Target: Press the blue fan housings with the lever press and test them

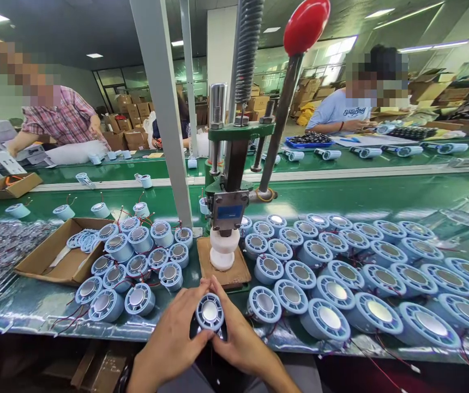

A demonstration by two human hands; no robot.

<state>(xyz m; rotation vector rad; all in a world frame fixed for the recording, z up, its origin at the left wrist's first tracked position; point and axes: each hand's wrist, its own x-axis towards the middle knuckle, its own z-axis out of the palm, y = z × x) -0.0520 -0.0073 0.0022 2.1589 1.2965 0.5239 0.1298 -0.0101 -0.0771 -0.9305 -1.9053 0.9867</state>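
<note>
Housing [210,312] is face up between my left hand [171,330] and right hand [240,335], both grips closed around it, thumbs at the near rim, fingertips meeting beyond. Looks like a positioning step; any move from here calls for a level, even hold, clear of neighbouring housings [264,304] on the bench [136,326]. Just past my fingers, the press's white plunger [222,251] stands over a brown pad [240,274]; farther back, a co-worker [343,113] bends over parts.

Green workbench [136,329], light-blue round housings [326,318], open cardboard box [34,268], lever press [229,210].
</note>
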